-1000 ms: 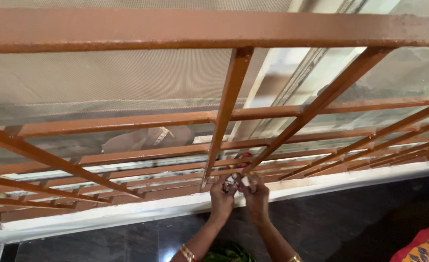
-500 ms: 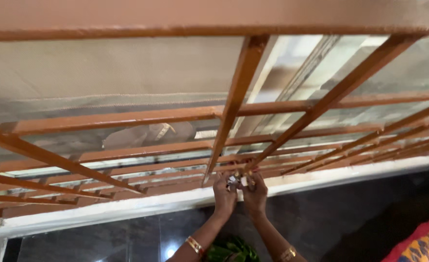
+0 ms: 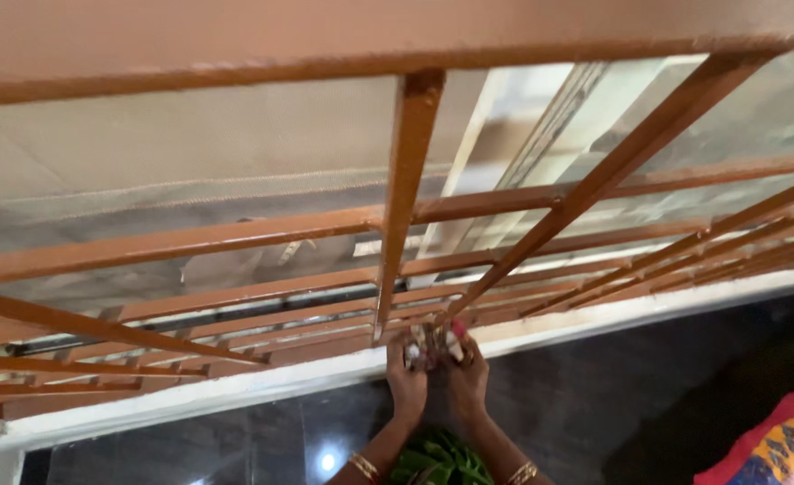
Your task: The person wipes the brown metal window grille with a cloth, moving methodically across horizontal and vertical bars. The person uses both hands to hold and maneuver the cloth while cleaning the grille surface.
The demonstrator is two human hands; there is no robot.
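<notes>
Head view: both hands are raised to the foot of a brown grille (image 3: 397, 216), just above the white sill (image 3: 235, 386). The left hand (image 3: 406, 382) and right hand (image 3: 467, 377) are side by side, fingers closed together on a small white-and-red object (image 3: 431, 343); its kind cannot be told. The object sits at the lowest bars, beside the base of an upright bar. Gold bangles (image 3: 362, 466) ring both wrists. Green fabric (image 3: 437, 458) lies below the forearms. A dark wall (image 3: 639, 386) runs under the sill.
</notes>
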